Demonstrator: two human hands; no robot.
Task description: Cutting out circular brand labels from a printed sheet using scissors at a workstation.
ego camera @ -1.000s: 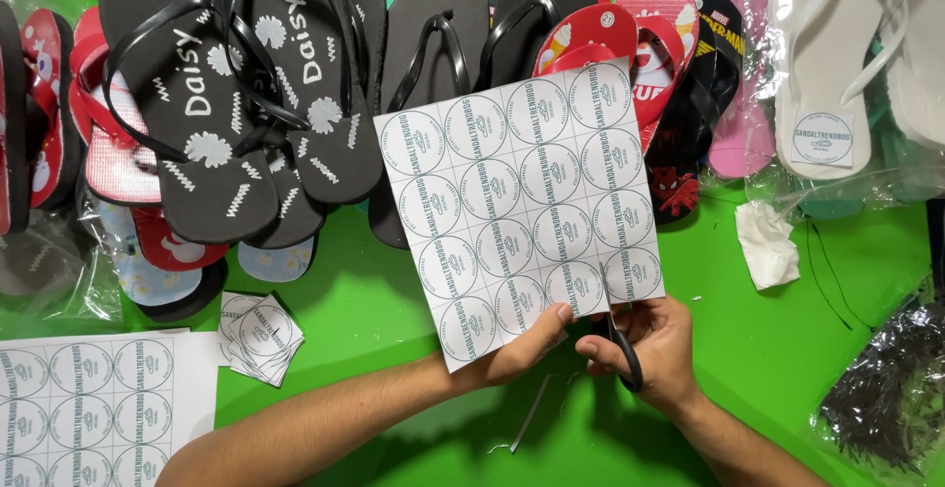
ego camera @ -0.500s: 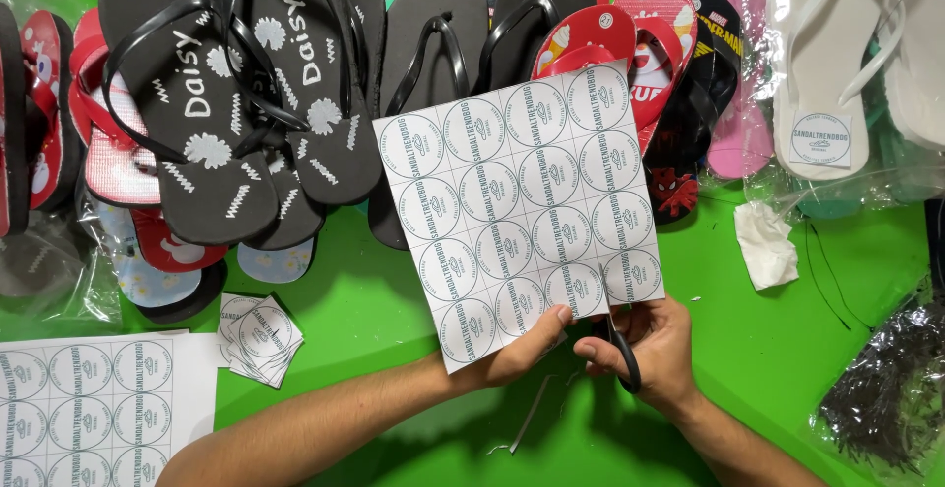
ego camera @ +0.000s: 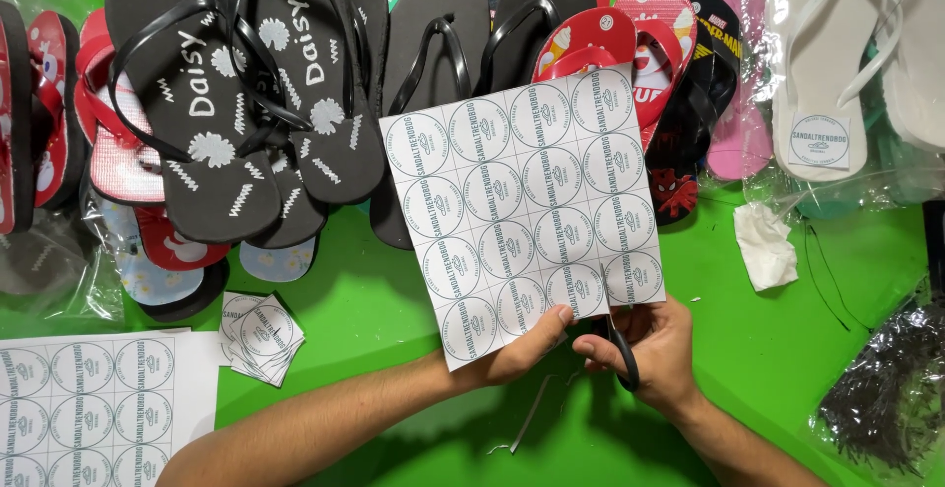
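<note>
— Between the thumb and fingers of the left hand (ego camera: pixel 512 349), what's pinched?

— The bottom edge of a sheet of round labels (ego camera: pixel 522 216), gripped so the page stands taut and tilted above the green table (ego camera: pixel 394 300).

— And the right hand (ego camera: pixel 650 349)?

— Its fingers are curled shut through the black handles of scissors (ego camera: pixel 618 344), with the blades entering the sheet just beside the left thumb, along a printed grid line.

— Anything loose nearby?

— Left of the left hand lies a small pile of cut squares (ego camera: pixel 259 334); beyond the fingertips, rows of flip-flops (ego camera: pixel 246 103).

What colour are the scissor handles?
Black, seen in the head view: scissors in the right hand.
</note>
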